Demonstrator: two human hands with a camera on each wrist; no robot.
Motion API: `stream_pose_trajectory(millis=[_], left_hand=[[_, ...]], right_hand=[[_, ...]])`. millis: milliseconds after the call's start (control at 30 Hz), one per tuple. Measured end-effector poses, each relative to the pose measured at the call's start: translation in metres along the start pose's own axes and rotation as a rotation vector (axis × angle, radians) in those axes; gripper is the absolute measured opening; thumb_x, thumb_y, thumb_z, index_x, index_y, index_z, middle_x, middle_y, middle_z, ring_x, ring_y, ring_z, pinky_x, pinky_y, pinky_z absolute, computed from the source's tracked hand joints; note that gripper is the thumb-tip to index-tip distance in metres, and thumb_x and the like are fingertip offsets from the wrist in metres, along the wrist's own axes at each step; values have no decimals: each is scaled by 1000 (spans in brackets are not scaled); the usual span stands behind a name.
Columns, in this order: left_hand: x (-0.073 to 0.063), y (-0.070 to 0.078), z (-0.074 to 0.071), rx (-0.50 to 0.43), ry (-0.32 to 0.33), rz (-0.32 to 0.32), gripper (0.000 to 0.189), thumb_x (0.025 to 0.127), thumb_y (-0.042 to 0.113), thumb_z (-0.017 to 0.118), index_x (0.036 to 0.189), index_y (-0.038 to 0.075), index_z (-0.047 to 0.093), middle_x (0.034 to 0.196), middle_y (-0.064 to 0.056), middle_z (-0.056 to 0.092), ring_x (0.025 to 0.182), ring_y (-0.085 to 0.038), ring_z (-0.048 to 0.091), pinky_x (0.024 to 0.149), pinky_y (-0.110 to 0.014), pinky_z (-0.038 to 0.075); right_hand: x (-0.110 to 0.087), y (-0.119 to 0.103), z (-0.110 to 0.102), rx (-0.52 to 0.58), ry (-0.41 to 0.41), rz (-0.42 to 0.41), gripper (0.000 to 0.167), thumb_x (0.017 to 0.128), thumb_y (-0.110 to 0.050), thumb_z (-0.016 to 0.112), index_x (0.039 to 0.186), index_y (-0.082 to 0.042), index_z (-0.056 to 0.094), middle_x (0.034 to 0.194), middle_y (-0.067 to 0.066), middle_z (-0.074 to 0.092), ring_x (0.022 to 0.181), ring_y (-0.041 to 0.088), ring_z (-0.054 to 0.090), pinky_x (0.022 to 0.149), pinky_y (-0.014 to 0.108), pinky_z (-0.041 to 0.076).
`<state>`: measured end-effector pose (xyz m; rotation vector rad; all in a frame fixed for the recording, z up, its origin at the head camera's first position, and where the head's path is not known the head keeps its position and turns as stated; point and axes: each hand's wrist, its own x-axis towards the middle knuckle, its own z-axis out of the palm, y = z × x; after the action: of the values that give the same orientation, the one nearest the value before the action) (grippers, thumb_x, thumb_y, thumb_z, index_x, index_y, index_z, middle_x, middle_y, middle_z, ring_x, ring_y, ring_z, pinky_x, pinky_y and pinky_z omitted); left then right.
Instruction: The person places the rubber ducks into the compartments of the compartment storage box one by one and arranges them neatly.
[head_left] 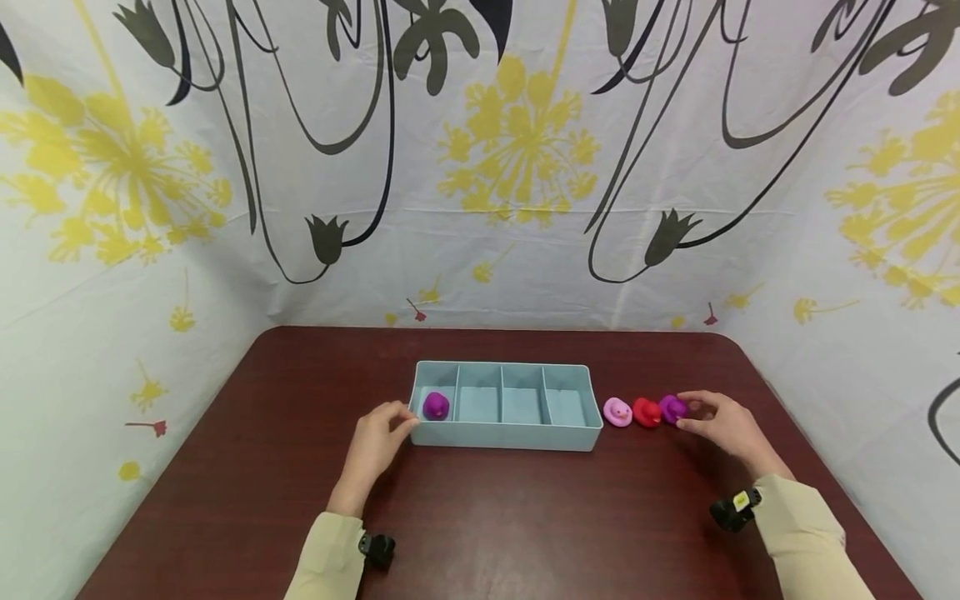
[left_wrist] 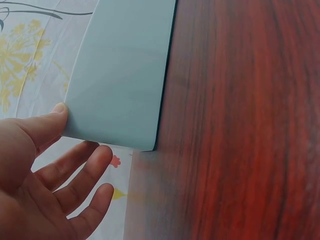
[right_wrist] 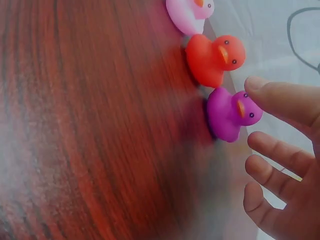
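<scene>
A light blue-grey tray with several compartments stands on the table, a purple rubber duck in its leftmost one. My left hand holds the tray's left end near the front corner; in the left wrist view the thumb lies at the rim and the other fingers are loosely bent. Right of the tray stand a pink duck, a red duck and a second purple duck in a row. My right hand is beside that purple duck, fingers spread around it, thumb near its head.
The dark reddish-brown table ends at a white cloth with yellow and grey plant patterns behind and at the sides. A black device is on the left wrist and another device on the right.
</scene>
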<state>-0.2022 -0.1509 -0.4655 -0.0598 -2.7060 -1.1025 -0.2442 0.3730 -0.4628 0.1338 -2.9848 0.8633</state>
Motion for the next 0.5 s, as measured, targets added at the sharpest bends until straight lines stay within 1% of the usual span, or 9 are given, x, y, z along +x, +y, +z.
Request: stream_pose_trajectory(millis=[200,333,500], left_hand=[[0,0,0,-1,-7,-8,7,87,20,70,90,14,68,90,-2,65,86,-20,59,85,-42,53],[0,-1,0,-7,-13,-19,7,87,20,71,90,14,68,91,-2,65,86,-20,59,85,-42,53],[0,-2,0,-14,-6,-12,11,87,22,71,90,12,67,90,-2,65,88,-20,60,86,-42,53]], right_hand=[[1,5,2,29,-32,1,56,81,-30,76,126,-1,57,106,22,61,82,22,53,63,30,41],[3,9,5,57,-32,6,56,81,-27,76,127,-1,57,105,21,62,81,20,54,63,28,42],[7,13,7,60,-34,3,55,83,-25,75,127,1,56,102,19,62,83,22,56,65,29,44]])
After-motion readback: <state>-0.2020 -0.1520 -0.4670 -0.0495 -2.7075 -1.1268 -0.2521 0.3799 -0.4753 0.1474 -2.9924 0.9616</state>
